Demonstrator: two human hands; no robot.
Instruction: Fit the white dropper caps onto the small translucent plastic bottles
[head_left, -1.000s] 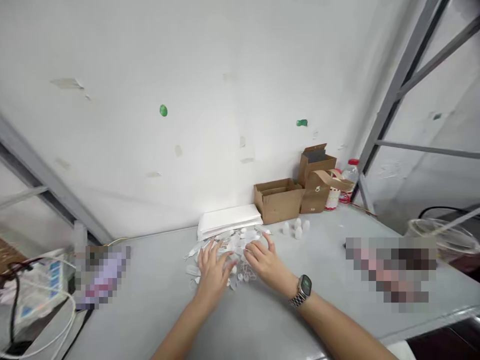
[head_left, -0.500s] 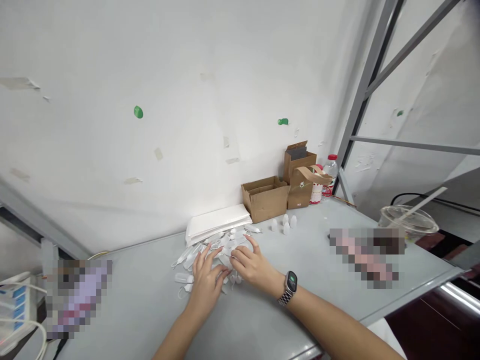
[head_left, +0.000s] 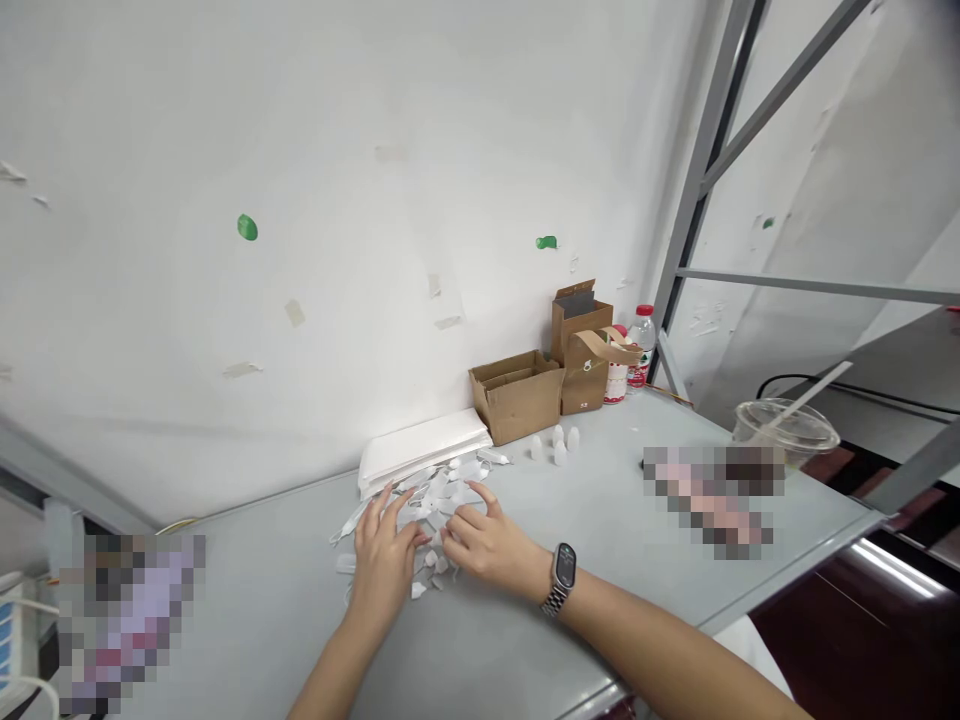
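Small translucent white plastic pieces (head_left: 442, 490), some with thin loops, lie in a loose pile on the grey table (head_left: 480, 650). At the pile's left side is my left hand (head_left: 386, 550), its fingers spread over the pieces and its thumb toward the middle. My right hand (head_left: 487, 545) is at the pile's right side, index finger raised and the other fingers curled together; whatever lies between those fingertips is too small to make out. Several small frosted caps (head_left: 559, 453) stand apart, right of the pile. A stack of white sheets (head_left: 424, 445) lies behind it.
An open cardboard box (head_left: 525, 405), a brown paper bag (head_left: 585, 375) and a red-capped bottle (head_left: 641, 350) stand by the wall. On the right are a blurred pink item (head_left: 705, 500) and a clear cup with a straw (head_left: 787, 425). A blurred purple item (head_left: 142, 620) lies left.
The view has shifted, so the scene sits a little further left. My hands have moved slightly apart, and more small white pieces show between them.
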